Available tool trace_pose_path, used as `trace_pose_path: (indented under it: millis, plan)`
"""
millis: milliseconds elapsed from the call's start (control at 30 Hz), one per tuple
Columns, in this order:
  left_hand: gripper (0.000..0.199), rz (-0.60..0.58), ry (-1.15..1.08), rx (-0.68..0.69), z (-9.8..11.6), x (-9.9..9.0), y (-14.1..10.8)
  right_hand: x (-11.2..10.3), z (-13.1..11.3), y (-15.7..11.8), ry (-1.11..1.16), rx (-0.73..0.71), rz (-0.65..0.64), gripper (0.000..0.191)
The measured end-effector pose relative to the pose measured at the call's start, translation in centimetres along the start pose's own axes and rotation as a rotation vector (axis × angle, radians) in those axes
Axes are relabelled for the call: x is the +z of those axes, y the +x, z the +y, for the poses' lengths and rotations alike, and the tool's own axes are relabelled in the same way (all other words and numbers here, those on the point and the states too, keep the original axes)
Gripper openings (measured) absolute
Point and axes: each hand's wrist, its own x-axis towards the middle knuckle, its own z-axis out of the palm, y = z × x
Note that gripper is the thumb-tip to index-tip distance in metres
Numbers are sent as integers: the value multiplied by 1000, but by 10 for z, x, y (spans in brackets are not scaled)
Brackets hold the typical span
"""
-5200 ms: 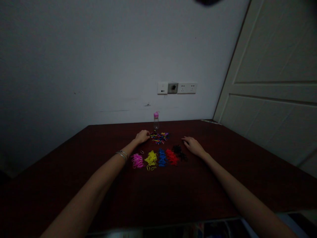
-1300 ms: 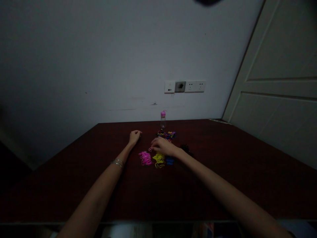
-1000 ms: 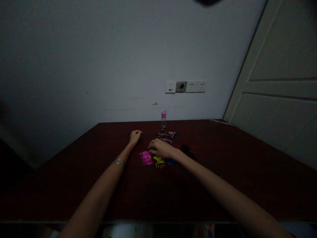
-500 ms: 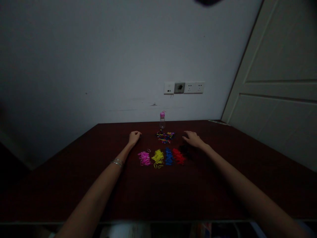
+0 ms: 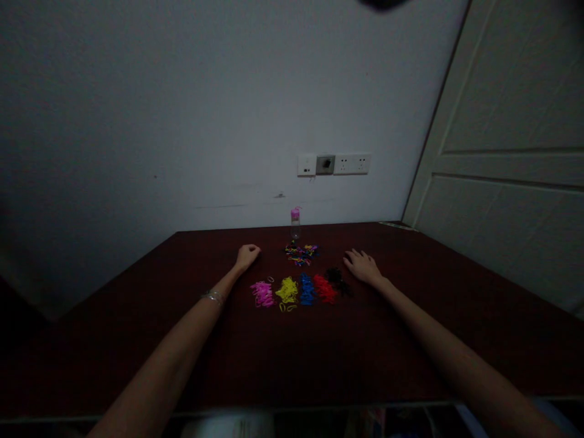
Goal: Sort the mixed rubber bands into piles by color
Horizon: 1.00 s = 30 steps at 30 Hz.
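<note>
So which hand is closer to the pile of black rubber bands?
The right. The right hand is close beside the black rubber-band pile, to its right; the left hand is well off to that pile's left, beyond the pink rubber-band pile.

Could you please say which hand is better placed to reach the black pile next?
Probably the right hand: it lies beside the black pile, while the left hand is nearer the pink pile.
</note>
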Motion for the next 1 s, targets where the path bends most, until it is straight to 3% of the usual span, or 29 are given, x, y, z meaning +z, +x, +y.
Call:
trace_pose_path:
  millis: [133, 233, 367, 467, 567, 700, 1000]
  plan:
    - [17, -11, 42, 30, 14, 1, 6, 0, 0, -2, 18, 5, 18, 55]
    - [17, -55, 57, 114, 40, 9, 10, -1, -1, -2, 25, 10, 14, 55]
    - [20, -247, 138, 361, 87, 29, 3, -2, -2, -3, 28, 18, 10, 54]
    - [21, -422, 355, 605, 117, 43, -12, -3, -3, -4, 35, 20, 16, 54]
    - [25, -537, 569, 747, 135, 52, -29, -4, -4, -5, 40, 24, 8, 53]
    - [21, -578, 688, 794, 143, 58, -40, -8, -6, -7, 49, 22, 8, 54]
    - [17, -576, 728, 802, 142, 64, -39, -12, -9, -9, 56, 20, 1, 53]
